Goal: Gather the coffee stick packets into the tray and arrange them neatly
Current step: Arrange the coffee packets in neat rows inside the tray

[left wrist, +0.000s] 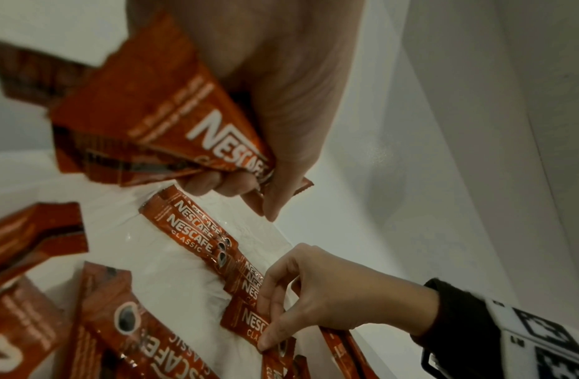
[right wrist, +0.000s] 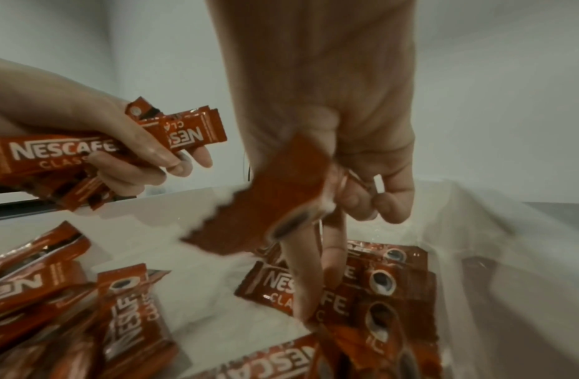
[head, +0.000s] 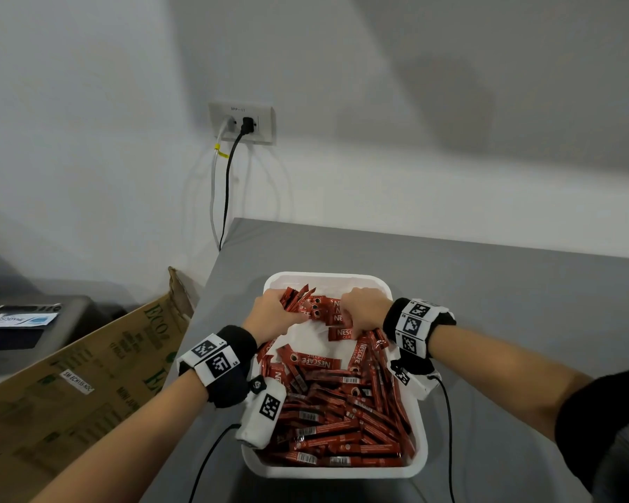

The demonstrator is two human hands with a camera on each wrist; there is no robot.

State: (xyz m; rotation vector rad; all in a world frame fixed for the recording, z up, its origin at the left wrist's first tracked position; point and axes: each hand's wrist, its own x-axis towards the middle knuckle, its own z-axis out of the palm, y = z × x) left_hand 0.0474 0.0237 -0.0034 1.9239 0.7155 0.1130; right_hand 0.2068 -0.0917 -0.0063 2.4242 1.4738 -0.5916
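A white tray (head: 327, 277) sits on the grey table (head: 505, 303), its near half heaped with red coffee stick packets (head: 342, 422). At the far end a short row of packets (head: 320, 309) (left wrist: 197, 236) (right wrist: 388, 279) lies side by side. My left hand (head: 273, 310) (left wrist: 298, 102) (right wrist: 87, 128) grips a bundle of packets (head: 298, 297) (left wrist: 171, 115) (right wrist: 54, 153) just above the tray's far left. My right hand (head: 364, 308) (left wrist: 330, 289) (right wrist: 330, 102) holds one blurred packet (right wrist: 265, 205) while its forefinger presses down on the row.
An open cardboard box (head: 88, 375) leans against the table's left side. A wall socket (head: 242, 123) with two cables is behind the table's far left corner. A dark surface with a white tube (head: 22, 319) lies far left. Wrist camera cables trail past the tray's near corners.
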